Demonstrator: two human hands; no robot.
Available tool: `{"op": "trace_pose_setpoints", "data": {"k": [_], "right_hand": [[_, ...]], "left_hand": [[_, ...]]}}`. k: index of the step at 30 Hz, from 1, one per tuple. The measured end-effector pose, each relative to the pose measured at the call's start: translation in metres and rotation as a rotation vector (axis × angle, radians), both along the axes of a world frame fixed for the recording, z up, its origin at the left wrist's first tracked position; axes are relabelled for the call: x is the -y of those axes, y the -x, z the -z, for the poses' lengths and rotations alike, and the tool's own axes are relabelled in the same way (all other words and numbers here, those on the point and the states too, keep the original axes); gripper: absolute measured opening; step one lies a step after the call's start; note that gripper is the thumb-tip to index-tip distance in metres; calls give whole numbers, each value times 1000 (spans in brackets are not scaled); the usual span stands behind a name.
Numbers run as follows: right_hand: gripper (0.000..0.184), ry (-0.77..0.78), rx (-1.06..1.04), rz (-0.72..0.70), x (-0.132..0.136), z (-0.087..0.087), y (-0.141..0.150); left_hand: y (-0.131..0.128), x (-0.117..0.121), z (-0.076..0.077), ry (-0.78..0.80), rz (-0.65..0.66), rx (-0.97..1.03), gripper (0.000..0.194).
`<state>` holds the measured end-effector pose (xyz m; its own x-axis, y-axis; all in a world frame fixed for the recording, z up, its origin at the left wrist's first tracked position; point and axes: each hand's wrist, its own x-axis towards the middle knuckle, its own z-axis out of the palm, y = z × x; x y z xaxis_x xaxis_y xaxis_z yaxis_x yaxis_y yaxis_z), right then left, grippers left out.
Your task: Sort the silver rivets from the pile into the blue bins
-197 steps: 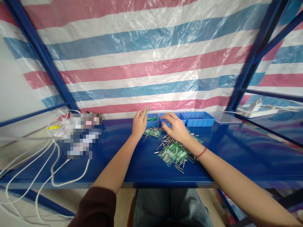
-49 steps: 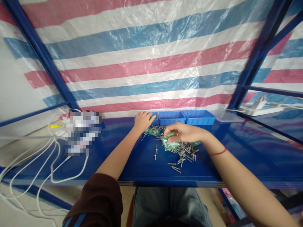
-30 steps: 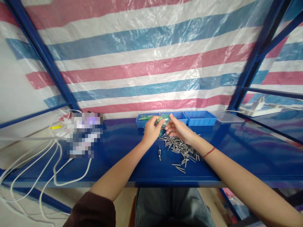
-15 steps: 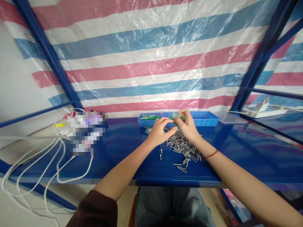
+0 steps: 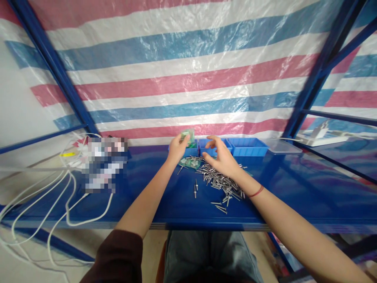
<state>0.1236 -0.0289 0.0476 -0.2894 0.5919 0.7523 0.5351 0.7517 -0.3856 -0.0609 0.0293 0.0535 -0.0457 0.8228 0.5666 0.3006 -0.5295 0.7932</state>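
My left hand is closed on a small clear-and-green plastic packet, raised over the left compartment of the blue divided bin. My right hand has its fingers apart and nothing in them, in front of the middle compartment. Below and partly behind it lies a pile of metal blind rivets. More green packets lie on the blue table between the bin and the pile. What is inside the packets is too small to make out.
Stray rivets lie near the table's front edge. White cables and a blurred-out patch are at the left. A clear plastic lid sits right of the bin; a white power strip is beyond.
The green packet has moved left, from my right hand to my left hand, over the bin's left compartment. My right hand has opened and shifted slightly left in the view.
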Motion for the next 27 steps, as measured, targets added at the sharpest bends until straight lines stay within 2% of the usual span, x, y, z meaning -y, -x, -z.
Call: {"op": "trace_pose_setpoints", "data": {"k": [3, 5, 8, 10, 13, 18, 21, 24, 27], "right_hand": [[45, 30, -90, 67, -4, -1, -6], [45, 42, -113, 92, -6, -1, -9], [45, 64, -117, 106, -7, -1, -10], [44, 78, -106, 105, -7, -2, -11], [43, 91, -93, 109, -6, -4, -12], [38, 103, -97, 145, -10, -9, -21], [33, 129, -61, 176, -15, -10, -28], [20, 158, 98, 184, -21, -7, -34], [16, 178, 320, 192, -26, 0, -39]], "left_hand": [[22, -22, -9, -220, -306, -244, 26], [31, -31, -9, -304, -382, -386, 30], [35, -33, 4, -249, -339, -625, 35], [32, -29, 14, -191, -212, -830, 37], [27, -21, 23, -215, -152, -963, 38], [27, -20, 21, -194, -282, -939, 31], [28, -24, 20, -151, -266, -898, 28], [28, -24, 18, -126, -209, -918, 26], [25, -19, 15, -108, -243, -981, 28]]}}
